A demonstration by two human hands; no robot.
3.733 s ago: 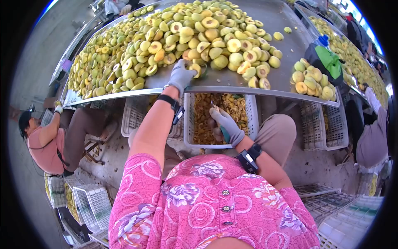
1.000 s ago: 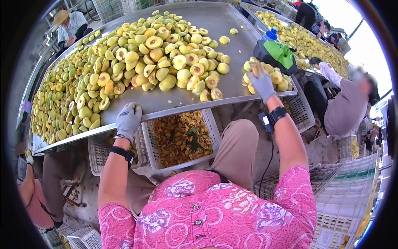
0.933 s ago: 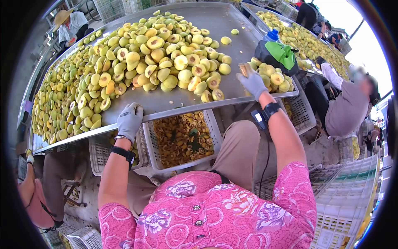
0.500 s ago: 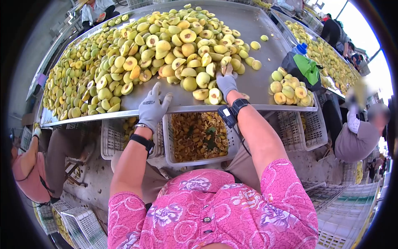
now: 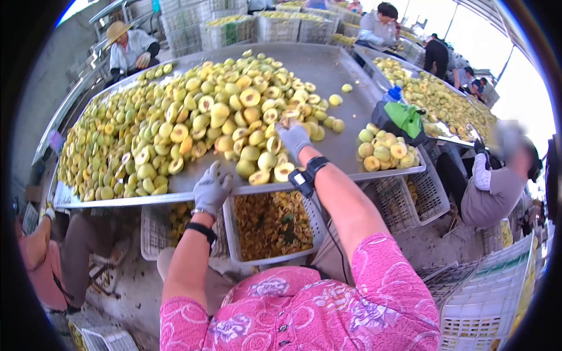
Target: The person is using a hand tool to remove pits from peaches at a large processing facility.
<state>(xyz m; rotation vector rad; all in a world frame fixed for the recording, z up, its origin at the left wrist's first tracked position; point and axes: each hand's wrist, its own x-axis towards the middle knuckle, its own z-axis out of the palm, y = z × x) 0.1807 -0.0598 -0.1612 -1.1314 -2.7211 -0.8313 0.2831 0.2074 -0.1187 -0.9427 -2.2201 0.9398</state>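
Observation:
A large heap of halved yellow-green fruit (image 5: 199,120), like apricots or plums, covers much of the metal table (image 5: 319,70). My right hand (image 5: 294,139), in a grey glove, reaches into the heap's near right side, its fingertips bent against a fruit half there. The fingers partly hide that piece. At the table's near edge is my left hand (image 5: 212,188), also gloved, fingers apart and holding nothing. Below, between my knees, sits a white crate (image 5: 234,248) of brown and orange fruit scraps (image 5: 269,228).
A smaller fruit pile (image 5: 386,149) lies at the right corner beside a green-and-black bag (image 5: 404,119) and a blue-capped bottle (image 5: 393,93). More crates (image 5: 410,202) stand under the table. People sit at left, right and across, including one in a straw hat (image 5: 117,32).
The view has tilted up, showing more of the far side, and the scene sits lower and slightly left. My right hand stays at the heap; my left hand stays by the table edge.

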